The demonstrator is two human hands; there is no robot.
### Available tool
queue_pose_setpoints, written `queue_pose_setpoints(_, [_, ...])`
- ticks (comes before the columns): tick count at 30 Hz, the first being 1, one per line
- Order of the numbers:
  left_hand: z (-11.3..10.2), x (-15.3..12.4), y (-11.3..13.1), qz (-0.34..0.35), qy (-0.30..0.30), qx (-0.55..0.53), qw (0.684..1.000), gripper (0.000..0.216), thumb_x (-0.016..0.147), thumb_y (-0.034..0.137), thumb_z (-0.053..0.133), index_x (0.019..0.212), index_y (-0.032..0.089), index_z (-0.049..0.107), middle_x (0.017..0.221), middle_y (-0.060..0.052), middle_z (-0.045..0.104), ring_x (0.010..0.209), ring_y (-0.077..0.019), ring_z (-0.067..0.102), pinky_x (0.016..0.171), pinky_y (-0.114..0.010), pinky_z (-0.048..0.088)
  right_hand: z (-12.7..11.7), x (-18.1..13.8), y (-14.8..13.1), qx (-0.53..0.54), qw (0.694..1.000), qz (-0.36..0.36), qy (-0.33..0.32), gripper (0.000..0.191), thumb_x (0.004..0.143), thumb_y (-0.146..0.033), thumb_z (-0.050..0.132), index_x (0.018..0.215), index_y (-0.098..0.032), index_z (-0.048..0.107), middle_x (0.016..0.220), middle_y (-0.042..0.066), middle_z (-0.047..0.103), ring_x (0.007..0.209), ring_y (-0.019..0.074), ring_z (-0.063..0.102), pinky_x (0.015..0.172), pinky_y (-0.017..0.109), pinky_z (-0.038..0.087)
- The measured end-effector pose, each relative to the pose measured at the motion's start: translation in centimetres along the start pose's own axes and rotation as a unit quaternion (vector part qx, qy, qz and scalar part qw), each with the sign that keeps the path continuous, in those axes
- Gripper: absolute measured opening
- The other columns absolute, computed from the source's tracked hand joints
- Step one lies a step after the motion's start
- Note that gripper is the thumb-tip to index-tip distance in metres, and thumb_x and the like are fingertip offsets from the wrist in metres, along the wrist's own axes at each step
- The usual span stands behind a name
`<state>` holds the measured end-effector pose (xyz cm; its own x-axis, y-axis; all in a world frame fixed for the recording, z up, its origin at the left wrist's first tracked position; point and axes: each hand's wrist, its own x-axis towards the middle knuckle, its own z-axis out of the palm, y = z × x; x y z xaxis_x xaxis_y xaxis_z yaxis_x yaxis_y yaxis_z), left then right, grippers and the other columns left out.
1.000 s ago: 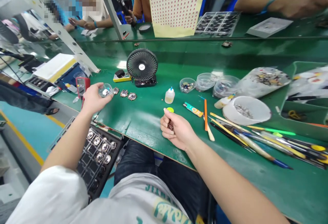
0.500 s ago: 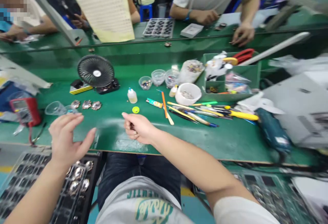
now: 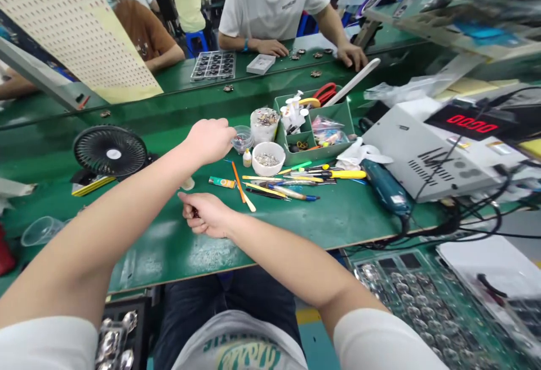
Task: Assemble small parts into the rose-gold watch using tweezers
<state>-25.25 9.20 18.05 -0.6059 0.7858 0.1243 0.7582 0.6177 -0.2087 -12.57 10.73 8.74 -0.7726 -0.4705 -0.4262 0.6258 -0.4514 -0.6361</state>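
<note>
My left hand (image 3: 210, 139) reaches across the green bench (image 3: 338, 212), its curled fingers at a small clear cup (image 3: 242, 138) of tiny parts; the fingertips are hidden. My right hand (image 3: 205, 214) rests on the bench near me, closed in a loose fist on a small dark part I cannot make out. A white bowl (image 3: 267, 158) of small metal pieces and a little glue bottle (image 3: 247, 158) stand just right of the left hand.
Pens, tweezers and screwdrivers (image 3: 291, 184) lie in a row. A green bin (image 3: 315, 127) holds scissors. A black fan (image 3: 110, 151) stands left, an empty clear cup (image 3: 41, 230) far left. A blue power tool (image 3: 386, 189), grey meter box (image 3: 431, 150) and part trays (image 3: 414, 302) fill the right. A person works across the bench.
My left hand set down the clear cup at the left, then swung right and forward to the small cup of parts. The view turned right. My right hand stayed closed in place.
</note>
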Motion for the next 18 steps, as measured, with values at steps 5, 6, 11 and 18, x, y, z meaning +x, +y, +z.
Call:
queue_pose_setpoints(5, [0.9, 1.2, 0.6, 0.026, -0.009, 0.027, 0.999, 0.028, 0.101, 0.027, 0.057, 0.106, 0.018, 0.083, 0.101, -0.013, 0.072, 0.1, -0.0318, 0.075, 0.073, -0.037, 0.046, 0.3, -0.1, 0.3, 0.001, 1.0, -0.002, -0.014, 0.05, 0.104, -0.045, 0.07, 0.068, -0.021, 0.044, 0.055, -0.01, 0.041, 0.038, 0.0024, 0.021, 0.035, 0.013, 0.016])
queue_pose_setpoints(6, [0.8, 1.1, 0.6, 0.026, -0.006, 0.032, 0.999, 0.029, 0.102, 0.026, 0.055, 0.106, 0.018, 0.082, 0.101, -0.013, 0.072, 0.099, -0.0314, 0.075, 0.072, -0.036, 0.045, 0.3, -0.1, 0.3, 0.001, 1.0, -0.002, -0.016, 0.051, 0.103, -0.046, 0.071, 0.068, -0.021, 0.044, 0.055, -0.01, 0.041, 0.038, 0.0023, 0.02, 0.035, 0.013, 0.016])
queue_pose_setpoints(11, [-0.6, -0.5, 0.3, 0.014, 0.024, 0.06, 0.998, 0.034, 0.105, 0.022, 0.048, 0.109, 0.014, 0.08, 0.1, -0.015, 0.071, 0.094, -0.0313, 0.073, 0.068, -0.037, 0.039, 0.5, -0.2, 0.4, 0.004, 1.0, 0.0, -0.017, 0.049, 0.107, -0.04, 0.064, 0.067, -0.02, 0.043, 0.054, -0.01, 0.041, 0.037, 0.002, 0.02, 0.035, 0.013, 0.014])
queue_pose_setpoints(18, [-2.8, -12.8, -0.3, 0.035, 0.168, 0.086, 0.981, 0.028, 0.105, 0.025, 0.052, 0.092, 0.023, 0.077, 0.076, -0.006, 0.063, 0.07, -0.0244, 0.061, 0.063, -0.037, 0.035, 0.8, -0.3, 0.4, -0.003, 1.0, 0.002, -0.011, 0.047, 0.106, -0.035, 0.062, 0.066, -0.02, 0.042, 0.053, -0.01, 0.04, 0.037, 0.0024, 0.021, 0.036, 0.014, 0.015])
